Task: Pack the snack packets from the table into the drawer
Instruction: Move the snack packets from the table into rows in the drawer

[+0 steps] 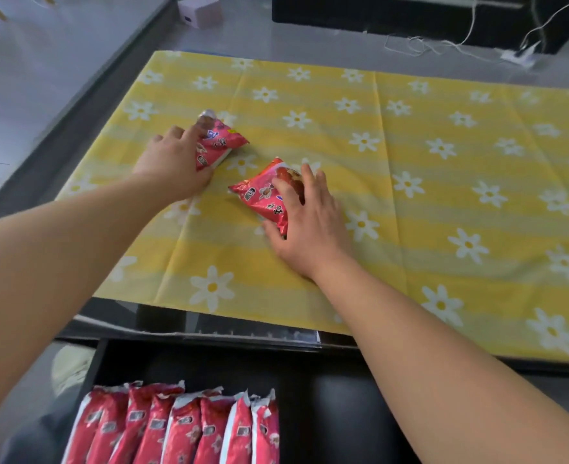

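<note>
Red foil under both hands at once! Left hand (175, 162) closes over the far packet (221, 142), fingers curled across its top, thumb tucked at the near edge, and most of the wrapper juts out beyond the fingertips. Right hand (309, 222) grips the near packet (266, 192), fingers spread over it, thumb hooked under its near corner, wrapper poking out left of the palm. Both packets sit on the yellow daisy tablecloth (443, 195), apart from each other. Back below the wrists, the black drawer (343, 413) stands open, a row of packets (182, 426) on edge along its left side.
</note>
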Demonstrator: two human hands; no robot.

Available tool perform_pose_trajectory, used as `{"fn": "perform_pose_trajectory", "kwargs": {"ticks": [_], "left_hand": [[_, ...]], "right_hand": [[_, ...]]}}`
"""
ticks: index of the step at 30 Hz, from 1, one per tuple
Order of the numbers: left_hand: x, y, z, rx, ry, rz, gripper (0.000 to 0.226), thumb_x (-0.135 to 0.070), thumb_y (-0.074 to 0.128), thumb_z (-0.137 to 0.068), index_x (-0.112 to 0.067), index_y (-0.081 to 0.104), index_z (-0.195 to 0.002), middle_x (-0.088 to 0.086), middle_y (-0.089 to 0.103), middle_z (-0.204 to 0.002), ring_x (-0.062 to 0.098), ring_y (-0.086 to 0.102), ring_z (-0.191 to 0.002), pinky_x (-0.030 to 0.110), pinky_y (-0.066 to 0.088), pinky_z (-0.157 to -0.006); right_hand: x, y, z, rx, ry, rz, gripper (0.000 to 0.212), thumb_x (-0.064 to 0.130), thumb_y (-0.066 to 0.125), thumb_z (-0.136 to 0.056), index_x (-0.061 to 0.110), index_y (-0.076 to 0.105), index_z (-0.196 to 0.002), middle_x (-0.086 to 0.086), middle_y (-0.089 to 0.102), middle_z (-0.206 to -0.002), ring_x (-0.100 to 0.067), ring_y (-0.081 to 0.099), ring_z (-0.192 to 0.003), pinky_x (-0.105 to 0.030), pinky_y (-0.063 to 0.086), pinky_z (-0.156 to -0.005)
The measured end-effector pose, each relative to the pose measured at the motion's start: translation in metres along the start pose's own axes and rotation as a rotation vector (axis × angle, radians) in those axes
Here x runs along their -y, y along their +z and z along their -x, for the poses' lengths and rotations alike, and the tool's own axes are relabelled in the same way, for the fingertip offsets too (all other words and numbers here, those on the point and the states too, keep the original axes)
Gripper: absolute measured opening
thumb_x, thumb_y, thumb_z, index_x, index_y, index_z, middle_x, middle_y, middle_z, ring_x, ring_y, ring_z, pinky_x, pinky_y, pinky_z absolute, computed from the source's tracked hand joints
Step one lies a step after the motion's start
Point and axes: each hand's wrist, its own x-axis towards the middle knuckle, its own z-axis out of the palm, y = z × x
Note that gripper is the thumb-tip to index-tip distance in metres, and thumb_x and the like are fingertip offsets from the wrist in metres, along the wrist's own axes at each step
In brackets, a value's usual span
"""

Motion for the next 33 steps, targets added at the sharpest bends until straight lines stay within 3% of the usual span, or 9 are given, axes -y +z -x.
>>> {"fn": "perform_pose_trajectory", "kwargs": {"ticks": [4, 7, 11, 18, 22, 26, 28, 31, 33], "left_hand": [[-0.002, 0.013, 0.048, 0.012, -0.081, 0.07, 0.07, -0.043, 0.061, -0.09, -0.019, 0.035, -0.151, 0.023, 0.056, -0.133, 0.048, 0.05, -0.12, 0.054, 0.038, -0.105], [0.0, 0.012, 0.098, 0.002, -0.144, 0.069, 0.068, -0.05, 0.058, -0.085, -0.026, 0.036, -0.145, 0.017, 0.061, -0.124, 0.044, 0.048, -0.121, 0.055, 0.036, -0.101], [0.003, 0.011, 0.145, 0.001, -0.16, 0.136, 0.063, -0.055, 0.058, -0.088, -0.027, 0.04, -0.141, 0.019, 0.058, -0.126, 0.044, 0.05, -0.121, 0.056, 0.038, -0.1], [-0.007, -0.01, 0.206, 0.022, -0.157, 0.528, 0.067, -0.056, 0.041, -0.094, -0.023, 0.03, -0.151, 0.021, 0.06, -0.135, 0.041, 0.057, -0.119, 0.044, 0.043, -0.09], [-0.029, -0.02, 0.249, 0.054, -0.151, 0.725, 0.055, -0.047, 0.036, -0.104, -0.034, 0.029, -0.157, 0.014, 0.064, -0.134, 0.039, 0.063, -0.111, 0.037, 0.041, -0.075], [-0.066, -0.015, 0.298, 0.141, -0.183, 0.954, 0.058, -0.045, 0.04, -0.104, -0.032, 0.029, -0.16, 0.001, 0.055, -0.141, 0.023, 0.054, -0.123, 0.036, 0.038, -0.097], [-0.08, -0.012, 0.313, 0.25, -0.25, 1.19, 0.063, -0.052, 0.044, -0.094, -0.033, 0.037, -0.154, 0.0, 0.059, -0.142, 0.024, 0.06, -0.124, 0.043, 0.048, -0.104], [-0.089, -0.01, 0.332, 0.357, -0.406, 1.493, 0.043, -0.061, 0.046, -0.092, -0.036, 0.058, -0.126, 0.003, 0.076, -0.115, 0.025, 0.072, -0.104, 0.041, 0.059, -0.082], [-0.088, -0.005, 0.345, 0.341, -0.416, 1.446, 0.043, -0.061, 0.053, -0.097, -0.03, 0.053, -0.127, 0.008, 0.074, -0.111, 0.015, 0.076, -0.087, 0.032, 0.06, -0.069]], "right_hand": [[-0.002, 0.0, -0.005, 0.13, 0.018, 0.068, 0.076, 0.063, 0.031, -0.101, 0.041, -0.005, -0.163, -0.015, -0.004, -0.175, -0.041, 0.005, -0.16, -0.055, 0.011, -0.125], [0.005, -0.008, -0.001, 0.239, 0.021, 0.124, 0.075, 0.064, 0.025, -0.104, 0.04, -0.015, -0.162, -0.015, -0.012, -0.174, -0.042, 0.0, -0.16, -0.054, 0.006, -0.126], [0.013, -0.023, 0.014, 0.332, 0.067, 0.126, 0.073, 0.062, 0.024, -0.105, 0.039, -0.015, -0.162, -0.015, -0.01, -0.174, -0.043, 0.004, -0.159, -0.054, 0.009, -0.126], [0.046, -0.051, 0.09, 0.388, 0.213, -0.016, 0.07, 0.059, 0.028, -0.106, 0.036, -0.001, -0.165, -0.014, -0.001, -0.174, -0.045, 0.011, -0.156, -0.058, 0.017, -0.124], [0.06, -0.066, 0.129, 0.318, 0.261, -0.309, 0.065, 0.052, 0.032, -0.108, 0.032, 0.013, -0.166, -0.011, 0.016, -0.172, -0.038, 0.025, -0.153, -0.053, 0.026, -0.124], [0.082, -0.089, 0.169, 0.128, 0.286, -0.862, 0.052, 0.03, 0.038, -0.11, 0.025, 0.035, -0.162, -0.001, 0.045, -0.161, -0.017, 0.041, -0.147, -0.028, 0.031, -0.118], [0.093, -0.098, 0.185, 0.137, 0.315, -1.103, 0.048, 0.026, 0.037, -0.111, 0.028, 0.038, -0.159, 0.005, 0.05, -0.155, -0.01, 0.046, -0.141, -0.025, 0.034, -0.115], [0.094, -0.105, 0.217, 0.176, 0.386, -1.318, 0.039, 0.02, 0.043, -0.11, 0.033, 0.042, -0.147, 0.004, 0.06, -0.138, -0.013, 0.06, -0.125, -0.027, 0.049, -0.105], [0.088, -0.106, 0.237, 0.225, 0.475, -1.401, 0.042, 0.011, 0.053, -0.103, 0.03, 0.045, -0.139, -0.006, 0.063, -0.135, -0.022, 0.064, -0.117, -0.034, 0.056, -0.091]]}}
